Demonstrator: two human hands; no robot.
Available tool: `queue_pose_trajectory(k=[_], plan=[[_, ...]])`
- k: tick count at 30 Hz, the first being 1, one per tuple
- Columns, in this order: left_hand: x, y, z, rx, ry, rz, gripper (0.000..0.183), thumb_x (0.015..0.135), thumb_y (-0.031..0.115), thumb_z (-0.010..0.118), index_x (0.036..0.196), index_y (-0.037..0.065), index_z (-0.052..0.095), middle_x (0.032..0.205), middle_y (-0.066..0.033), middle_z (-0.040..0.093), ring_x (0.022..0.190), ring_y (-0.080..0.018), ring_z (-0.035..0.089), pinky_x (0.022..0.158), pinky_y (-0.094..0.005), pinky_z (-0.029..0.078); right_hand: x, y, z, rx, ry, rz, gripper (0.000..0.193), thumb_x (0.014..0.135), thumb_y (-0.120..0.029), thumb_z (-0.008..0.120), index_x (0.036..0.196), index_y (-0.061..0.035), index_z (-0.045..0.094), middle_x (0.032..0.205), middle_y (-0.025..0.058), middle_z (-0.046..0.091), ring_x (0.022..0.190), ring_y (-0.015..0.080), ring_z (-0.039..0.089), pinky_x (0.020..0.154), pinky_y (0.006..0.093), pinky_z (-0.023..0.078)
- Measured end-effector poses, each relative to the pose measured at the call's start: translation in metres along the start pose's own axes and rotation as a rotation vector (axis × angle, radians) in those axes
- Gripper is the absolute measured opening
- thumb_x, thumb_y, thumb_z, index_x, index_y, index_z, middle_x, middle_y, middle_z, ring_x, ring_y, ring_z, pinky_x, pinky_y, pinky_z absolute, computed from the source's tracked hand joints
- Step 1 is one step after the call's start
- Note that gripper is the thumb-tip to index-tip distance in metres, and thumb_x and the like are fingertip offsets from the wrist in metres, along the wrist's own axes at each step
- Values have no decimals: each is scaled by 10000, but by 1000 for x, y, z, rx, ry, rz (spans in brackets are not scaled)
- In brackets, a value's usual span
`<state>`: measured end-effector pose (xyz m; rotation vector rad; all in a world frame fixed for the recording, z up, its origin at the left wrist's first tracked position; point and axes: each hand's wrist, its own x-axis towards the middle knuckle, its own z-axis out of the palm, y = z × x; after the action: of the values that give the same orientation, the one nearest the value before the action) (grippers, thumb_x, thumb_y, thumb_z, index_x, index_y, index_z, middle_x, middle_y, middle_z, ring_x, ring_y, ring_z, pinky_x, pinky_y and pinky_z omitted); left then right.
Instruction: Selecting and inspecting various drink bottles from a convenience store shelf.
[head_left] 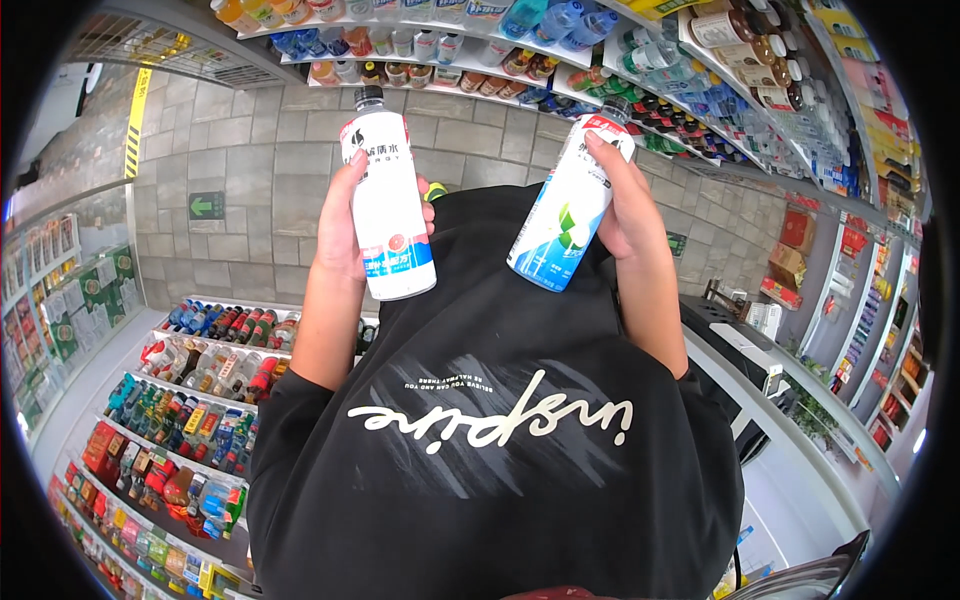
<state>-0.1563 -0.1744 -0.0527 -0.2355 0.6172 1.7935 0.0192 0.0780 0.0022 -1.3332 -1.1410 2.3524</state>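
Your left hand was closed around the pink bottle, held nearly upright, cap away from you. Your right hand gripped the blue bottle, its cap leaning right. The bottles stood apart. Beyond them, stocked shelves curved overhead.

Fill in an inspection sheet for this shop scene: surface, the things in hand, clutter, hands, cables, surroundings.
Surface: grey tiled floor; no worktop seen.
Things in hand: white bottle with pink and blue label, upright, black cap; white bottle with blue and green label, tilted, black cap.
Clutter: nothing seen.
Hands: left hand grips the pink-labelled bottle; right hand grips the tilted one.
Cables: nothing seen.
Surroundings: drink shelves lower left, more stocked shelves along the top, a white counter at right.
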Motion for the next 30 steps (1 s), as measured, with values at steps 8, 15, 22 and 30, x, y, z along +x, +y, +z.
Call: queue_pose_trajectory(k=[8, 15, 22, 30], plan=[[-3, -8, -13, -73, 84, -45, 570, 990, 522, 514, 1198, -6, 570, 998, -202, 696, 764, -345, 725, 648, -461, 624, -5, 4, 8, -36, -41, -3, 304, 978, -261, 671, 1162, -25, 622, 964, 92, 714, 872, 219, 720, 801, 377, 596], [-12, -10, -19, -88, 118, -36, 548, 988, 512, 532, 1178, -1, 562, 972, -195, 692, 725, -324, 720, 620, -440, 620, -8, 5, 19, -66, -50, 26, 346, 931, -248, 737, 1182, -52, 602, 970, 59, 693, 867, 190, 699, 779, 350, 576], [-16, -15, -22, -91, 107, -36, 525, 989, 507, 538, 1171, 15, 566, 947, -181, 694, 722, -320, 724, 612, -436, 622, -8, 6, 27, -106, -21, -5, 331, 929, -221, 738, 1183, -55, 605, 984, 48, 692, 893, 164, 689, 796, 335, 564], [-22, -18, -28, -116, 150, -33, 509, 987, 503, 548, 1184, 34, 558, 935, -169, 693, 720, -316, 726, 610, -438, 623, -7, 10, 33, -157, -12, -8, 320, 921, -201, 747, 1177, -64, 614, 1005, 39, 696, 919, 150, 679, 814, 314, 547]])
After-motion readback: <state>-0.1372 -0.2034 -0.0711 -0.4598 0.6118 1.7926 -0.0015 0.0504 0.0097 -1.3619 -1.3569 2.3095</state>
